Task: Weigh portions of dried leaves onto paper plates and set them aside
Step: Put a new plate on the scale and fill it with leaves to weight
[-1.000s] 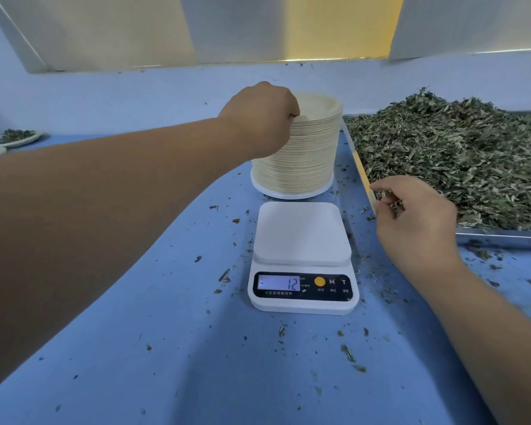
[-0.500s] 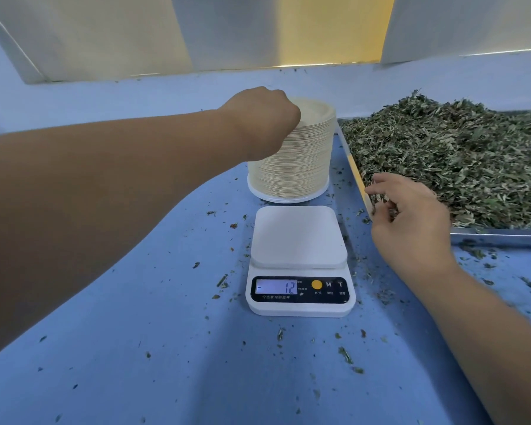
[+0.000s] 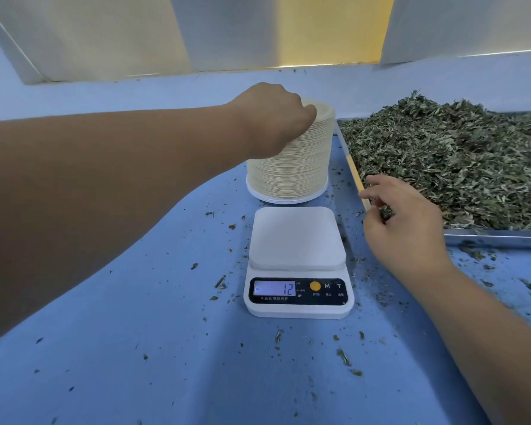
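The left grip (image 3: 273,118) hides its own fingertips and part of the plate stack's (image 3: 292,170) top; the tray (image 3: 497,237) of dried leaves (image 3: 442,161) runs off right.

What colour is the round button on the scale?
Orange-yellow. The button shows best in the head view, on the scale.

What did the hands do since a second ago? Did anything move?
Hardly anything. The right hand spread its fingers a little at the edge of the leaf tray; whether it holds any dried leaves is unclear. The left hand still grips the top of the plate stack. The scale stays bare and reads 12.
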{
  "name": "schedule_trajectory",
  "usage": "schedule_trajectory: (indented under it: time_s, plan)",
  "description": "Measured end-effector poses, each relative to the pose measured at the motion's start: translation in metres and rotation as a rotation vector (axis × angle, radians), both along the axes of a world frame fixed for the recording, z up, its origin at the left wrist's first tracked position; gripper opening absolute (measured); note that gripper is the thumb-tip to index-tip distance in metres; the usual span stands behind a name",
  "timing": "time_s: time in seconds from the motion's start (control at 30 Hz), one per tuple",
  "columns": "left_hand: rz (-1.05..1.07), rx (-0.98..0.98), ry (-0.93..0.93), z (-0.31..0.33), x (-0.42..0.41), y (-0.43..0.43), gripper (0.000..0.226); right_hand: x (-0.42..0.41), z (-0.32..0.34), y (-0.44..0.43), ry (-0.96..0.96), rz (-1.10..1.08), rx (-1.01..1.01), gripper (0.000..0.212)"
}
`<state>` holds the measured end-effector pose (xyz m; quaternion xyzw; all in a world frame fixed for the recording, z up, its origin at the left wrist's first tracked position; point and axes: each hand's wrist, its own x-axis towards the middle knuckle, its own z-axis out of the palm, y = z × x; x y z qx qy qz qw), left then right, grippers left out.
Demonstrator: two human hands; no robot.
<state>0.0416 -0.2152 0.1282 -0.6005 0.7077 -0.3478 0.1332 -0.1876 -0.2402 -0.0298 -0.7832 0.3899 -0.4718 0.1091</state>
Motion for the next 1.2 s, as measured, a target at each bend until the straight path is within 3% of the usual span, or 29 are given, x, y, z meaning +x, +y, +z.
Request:
schedule_trajectory:
  time_s: [0.13,0.27,0.33,0.43,0.7,0.83,0.97,1.1,1.2]
  plan:
    - [0.004,-0.168,0.234,-0.005,0.005,0.004,0.031,0.003,-0.002,-0.001,0.023,0.003,0.003,0.026]
    - [0.120,-0.503,0.765,-0.012,0.011,0.015,0.032,0.004,-0.001,-0.001,0.021,0.005,0.008,0.028]
    - [0.055,-0.637,1.012,-0.023,0.011,0.022,0.034,0.005,-0.001,0.002,0.046,0.003,-0.022,0.030]
    - [-0.111,-0.725,1.210,-0.048,0.005,0.033,0.029,0.008,0.001,0.007,0.057,0.011,-0.063,0.035]
    - [-0.350,-0.809,1.120,-0.109,0.004,0.084,0.029,0.016,0.006,0.026,-0.150,0.127,0.067,0.076]
    - [-0.329,-0.782,1.156,-0.131,0.007,0.106,0.032,0.016,0.005,0.029,-0.150,0.151,0.054,0.060]
    - [-0.221,-0.716,1.383,-0.148,0.009,0.117,0.033,0.017,0.003,0.029,-0.173,0.158,0.013,0.039]
    - [-0.135,-0.643,1.688,-0.149,0.012,0.119,0.032,0.015,-0.001,0.025,-0.111,0.136,-0.027,0.034]
    - [-0.105,-0.611,1.634,-0.152,0.017,0.121,0.032,0.012,-0.003,0.021,-0.047,0.137,-0.089,0.042]
